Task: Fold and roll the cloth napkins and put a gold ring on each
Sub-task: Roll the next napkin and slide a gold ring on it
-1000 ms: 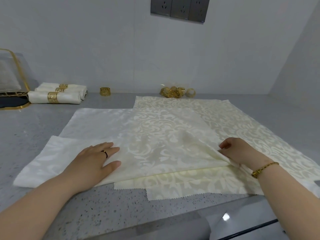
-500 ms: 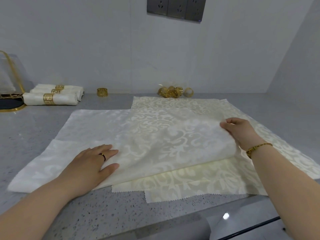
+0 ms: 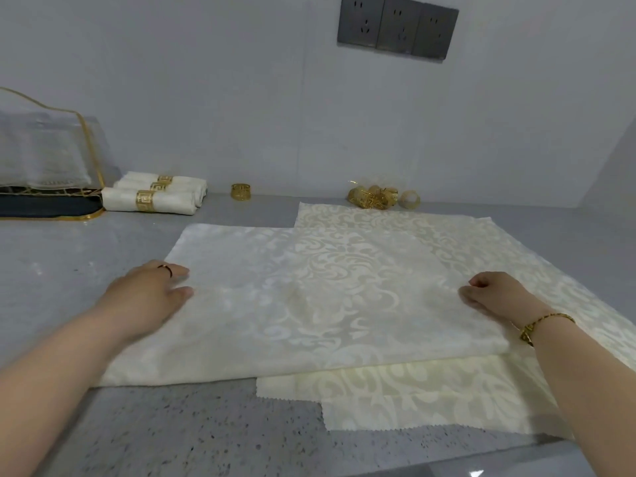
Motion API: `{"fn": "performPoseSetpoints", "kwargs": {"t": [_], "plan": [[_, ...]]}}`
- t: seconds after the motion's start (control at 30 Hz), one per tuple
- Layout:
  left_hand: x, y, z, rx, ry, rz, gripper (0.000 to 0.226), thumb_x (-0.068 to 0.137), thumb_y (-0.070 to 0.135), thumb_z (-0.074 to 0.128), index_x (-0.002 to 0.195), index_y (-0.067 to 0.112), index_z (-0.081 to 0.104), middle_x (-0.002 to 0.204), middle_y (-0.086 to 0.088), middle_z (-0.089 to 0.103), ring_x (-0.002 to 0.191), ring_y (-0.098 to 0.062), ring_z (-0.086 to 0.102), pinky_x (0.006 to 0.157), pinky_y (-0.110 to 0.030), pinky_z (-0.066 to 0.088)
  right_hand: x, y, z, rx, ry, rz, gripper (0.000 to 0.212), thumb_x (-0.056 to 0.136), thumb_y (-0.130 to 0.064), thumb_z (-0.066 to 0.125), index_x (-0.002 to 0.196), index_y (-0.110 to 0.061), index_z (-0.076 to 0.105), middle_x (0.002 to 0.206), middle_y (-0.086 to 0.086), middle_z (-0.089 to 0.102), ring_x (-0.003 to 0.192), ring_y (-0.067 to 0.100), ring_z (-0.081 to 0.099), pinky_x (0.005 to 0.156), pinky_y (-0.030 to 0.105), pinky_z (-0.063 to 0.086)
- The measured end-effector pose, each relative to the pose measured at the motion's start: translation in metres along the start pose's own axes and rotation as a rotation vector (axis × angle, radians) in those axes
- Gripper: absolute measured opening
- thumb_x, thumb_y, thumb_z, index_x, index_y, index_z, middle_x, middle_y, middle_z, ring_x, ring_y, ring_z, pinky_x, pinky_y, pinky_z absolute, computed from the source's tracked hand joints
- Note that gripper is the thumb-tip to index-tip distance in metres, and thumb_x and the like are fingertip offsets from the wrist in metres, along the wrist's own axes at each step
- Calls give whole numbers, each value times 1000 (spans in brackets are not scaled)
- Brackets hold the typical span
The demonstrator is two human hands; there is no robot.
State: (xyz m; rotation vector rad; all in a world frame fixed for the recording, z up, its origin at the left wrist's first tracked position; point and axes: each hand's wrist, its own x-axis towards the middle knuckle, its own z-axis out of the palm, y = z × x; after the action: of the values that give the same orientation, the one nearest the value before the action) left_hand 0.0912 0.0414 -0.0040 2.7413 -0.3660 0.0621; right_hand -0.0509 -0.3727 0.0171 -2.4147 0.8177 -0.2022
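A cream damask napkin [image 3: 327,297] lies folded on top of a stack of flat napkins [image 3: 395,401] on the grey counter; its fold runs along the near side. My left hand [image 3: 148,294] rests on the napkin's left edge with fingers mostly straight. My right hand [image 3: 495,294] pinches the right edge of the upper layer with curled fingers. A heap of gold rings [image 3: 373,197] sits by the back wall, and a single gold ring [image 3: 240,191] stands further left. Three rolled napkins with gold rings [image 3: 151,197] lie at the back left.
A gold-rimmed stand with a clear cover [image 3: 44,208] stands at the far left beside the rolled napkins. Wall sockets [image 3: 397,31] are above the counter. The speckled counter [image 3: 172,435] ends in a front edge at the lower right.
My right hand lifted the napkin's near right corner and carried it away from me, folding the cloth over. My left hand slid from the near left part up to the left edge.
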Motion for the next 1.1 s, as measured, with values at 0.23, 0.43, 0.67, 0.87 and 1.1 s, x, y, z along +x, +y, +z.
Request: {"fn": "performPoseSetpoints", "kwargs": {"t": [0.23,0.43,0.67,0.87,1.1], "plan": [[16,-25,-3,29,35,-118,17,87,33,57,99,20,58,119,-6,58,114,-26,48,86,-30,37,9,2,8,-65,70,-50,30,91,-14,51,61,-11,49,56,5,50,52,18,42,53,26,31],[29,-22,-7,150,136,-145,18,92,37,47,96,23,57,111,-4,61,111,-25,49,77,-30,26,20,-3,14,-84,93,-23,23,93,-16,47,73,-9,56,69,9,59,65,26,54,66,30,43],[32,-19,-6,126,254,-139,27,91,41,46,103,22,62,115,-8,61,114,-28,47,96,-32,24,25,-7,23,-315,143,6,19,95,-25,43,82,-14,52,76,6,59,77,26,55,64,28,38],[-2,29,-3,-62,-52,193,50,91,47,38,137,27,37,147,5,32,128,-16,39,103,-25,31,25,-4,23,-352,137,-15,22,93,-20,44,72,-12,46,66,3,53,68,24,50,53,26,33],[-26,47,32,149,-321,393,140,19,88,-30,145,33,-3,153,12,-12,140,-4,-11,106,-20,-11,26,-16,13,-430,10,43,31,88,-21,51,60,-10,45,59,5,51,56,17,47,52,25,35]]}}
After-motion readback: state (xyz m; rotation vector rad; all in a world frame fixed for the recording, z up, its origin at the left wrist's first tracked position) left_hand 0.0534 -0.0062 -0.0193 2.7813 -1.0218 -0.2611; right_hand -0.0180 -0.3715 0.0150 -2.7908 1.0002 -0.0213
